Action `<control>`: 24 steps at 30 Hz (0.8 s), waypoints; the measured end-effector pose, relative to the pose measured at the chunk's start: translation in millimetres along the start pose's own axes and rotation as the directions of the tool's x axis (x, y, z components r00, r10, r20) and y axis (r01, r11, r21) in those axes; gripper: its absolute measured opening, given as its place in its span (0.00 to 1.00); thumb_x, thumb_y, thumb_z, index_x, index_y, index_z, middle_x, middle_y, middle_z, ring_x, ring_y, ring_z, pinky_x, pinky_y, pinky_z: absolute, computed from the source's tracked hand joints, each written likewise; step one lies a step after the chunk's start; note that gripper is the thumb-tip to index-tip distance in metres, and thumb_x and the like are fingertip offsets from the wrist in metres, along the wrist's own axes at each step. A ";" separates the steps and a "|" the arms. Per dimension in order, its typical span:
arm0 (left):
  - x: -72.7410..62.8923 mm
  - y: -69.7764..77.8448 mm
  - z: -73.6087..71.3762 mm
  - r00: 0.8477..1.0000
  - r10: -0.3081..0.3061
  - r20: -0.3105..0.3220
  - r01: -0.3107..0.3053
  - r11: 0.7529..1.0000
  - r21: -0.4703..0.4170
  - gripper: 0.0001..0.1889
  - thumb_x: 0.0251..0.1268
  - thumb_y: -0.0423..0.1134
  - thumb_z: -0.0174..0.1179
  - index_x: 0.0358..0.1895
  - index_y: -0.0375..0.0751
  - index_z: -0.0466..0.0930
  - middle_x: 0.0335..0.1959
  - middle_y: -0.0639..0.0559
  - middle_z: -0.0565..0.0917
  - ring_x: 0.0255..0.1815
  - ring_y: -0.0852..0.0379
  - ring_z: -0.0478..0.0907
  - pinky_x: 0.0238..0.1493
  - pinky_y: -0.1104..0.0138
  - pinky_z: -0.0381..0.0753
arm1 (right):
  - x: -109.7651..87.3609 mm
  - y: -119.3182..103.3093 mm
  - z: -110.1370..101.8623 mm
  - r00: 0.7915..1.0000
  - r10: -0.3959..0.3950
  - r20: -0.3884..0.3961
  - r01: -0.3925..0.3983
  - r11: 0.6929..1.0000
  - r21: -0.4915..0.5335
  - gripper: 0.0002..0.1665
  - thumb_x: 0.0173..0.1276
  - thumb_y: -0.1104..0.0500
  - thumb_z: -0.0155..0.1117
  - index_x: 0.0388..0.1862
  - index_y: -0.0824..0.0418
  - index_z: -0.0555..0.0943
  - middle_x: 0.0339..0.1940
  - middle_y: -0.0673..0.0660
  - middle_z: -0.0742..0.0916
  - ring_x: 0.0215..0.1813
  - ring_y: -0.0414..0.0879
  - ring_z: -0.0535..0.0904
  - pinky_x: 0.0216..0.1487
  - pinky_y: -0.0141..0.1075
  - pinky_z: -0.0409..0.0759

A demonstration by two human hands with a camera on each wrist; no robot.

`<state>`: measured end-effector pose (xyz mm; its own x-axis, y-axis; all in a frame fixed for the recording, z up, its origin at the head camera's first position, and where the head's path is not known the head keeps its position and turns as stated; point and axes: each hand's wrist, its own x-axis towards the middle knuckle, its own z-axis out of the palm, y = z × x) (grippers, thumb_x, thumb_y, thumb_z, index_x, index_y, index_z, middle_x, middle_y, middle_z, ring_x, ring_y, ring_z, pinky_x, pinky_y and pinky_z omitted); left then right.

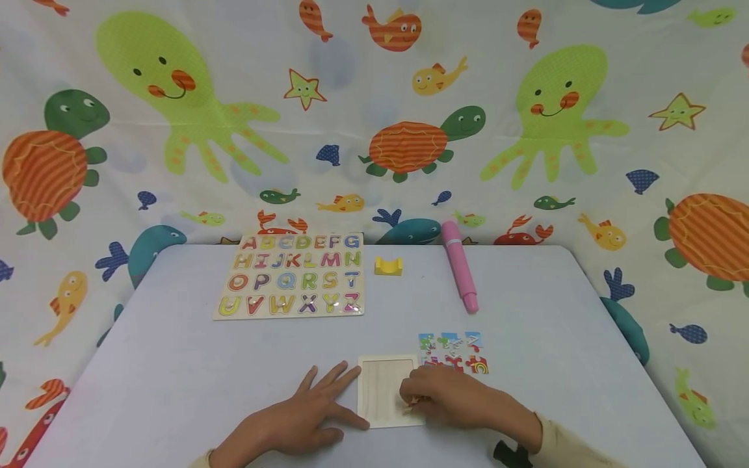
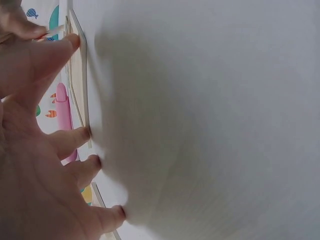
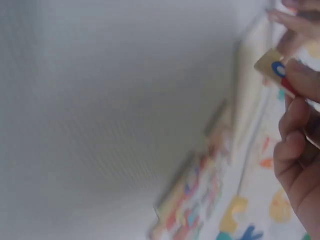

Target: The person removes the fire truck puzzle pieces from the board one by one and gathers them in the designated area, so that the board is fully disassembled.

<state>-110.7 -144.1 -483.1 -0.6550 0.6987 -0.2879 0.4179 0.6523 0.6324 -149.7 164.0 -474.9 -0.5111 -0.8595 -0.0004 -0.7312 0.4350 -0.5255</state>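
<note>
A shallow square wooden puzzle tray (image 1: 383, 393) lies on the table in the head view, its inside bare wood. My left hand (image 1: 313, 413) rests at its left side with fingers spread, thumb and a fingertip touching the tray's edge. Over the tray's right part, my right hand (image 1: 450, 396) pinches a puzzle piece (image 3: 275, 69) between thumb and fingers. The right wrist view shows blue and red print on this piece, partly covered by the thumb. Several other puzzle pieces (image 1: 476, 365) with colourful pictures lie in rows just beyond the right hand.
A wooden alphabet board (image 1: 292, 276) with colourful letters lies at the back left of the white table (image 1: 175, 364). Right of it stand a small yellow block (image 1: 389, 266) and a long pink tube (image 1: 460, 270). A sea-animal cloth (image 1: 339, 130) hangs behind. Something black (image 1: 512, 454) lies under the right forearm.
</note>
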 end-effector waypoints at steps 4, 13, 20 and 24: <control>0.5 -0.5 1.5 1.000 0.000 -0.011 0.000 1.000 0.014 0.21 0.68 0.39 0.65 0.57 0.75 0.85 0.83 0.48 0.53 0.84 0.40 0.41 0.73 0.29 0.38 | -16.0 10.3 -22.7 0.995 0.095 0.017 -0.097 0.978 0.186 0.12 0.70 0.64 0.69 0.35 0.48 0.77 0.28 0.39 0.74 0.34 0.31 0.71 0.33 0.25 0.73; 0.3 0.8 1.1 1.000 -0.018 -0.003 0.018 1.000 0.009 0.21 0.67 0.39 0.65 0.56 0.75 0.85 0.83 0.49 0.54 0.84 0.41 0.41 0.74 0.30 0.38 | -63.1 47.7 -57.2 0.929 0.351 0.115 -0.368 0.908 0.199 0.10 0.69 0.62 0.70 0.36 0.48 0.78 0.26 0.40 0.75 0.32 0.34 0.72 0.30 0.29 0.72; -0.9 0.5 1.3 1.000 -0.021 -0.005 0.021 1.000 0.017 0.22 0.67 0.38 0.65 0.56 0.75 0.85 0.83 0.49 0.55 0.84 0.41 0.42 0.74 0.30 0.39 | -74.4 58.5 -51.5 0.911 0.352 0.212 -0.396 0.891 0.221 0.11 0.69 0.64 0.69 0.35 0.49 0.78 0.25 0.39 0.74 0.34 0.33 0.73 0.32 0.29 0.72; -0.6 0.0 1.8 1.000 -0.020 -0.007 0.020 1.000 0.013 0.22 0.67 0.39 0.65 0.56 0.75 0.85 0.83 0.49 0.55 0.84 0.41 0.41 0.75 0.31 0.38 | -72.5 57.7 -46.2 0.919 0.345 0.193 -0.380 0.905 0.190 0.12 0.68 0.66 0.69 0.34 0.49 0.79 0.24 0.39 0.74 0.32 0.32 0.72 0.32 0.29 0.72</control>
<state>-109.2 -144.0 -484.3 -0.6672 0.6838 -0.2955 0.4132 0.6698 0.6170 -175.7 263.8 -465.8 -0.6346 -0.6912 -0.3456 -0.3817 0.6692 -0.6375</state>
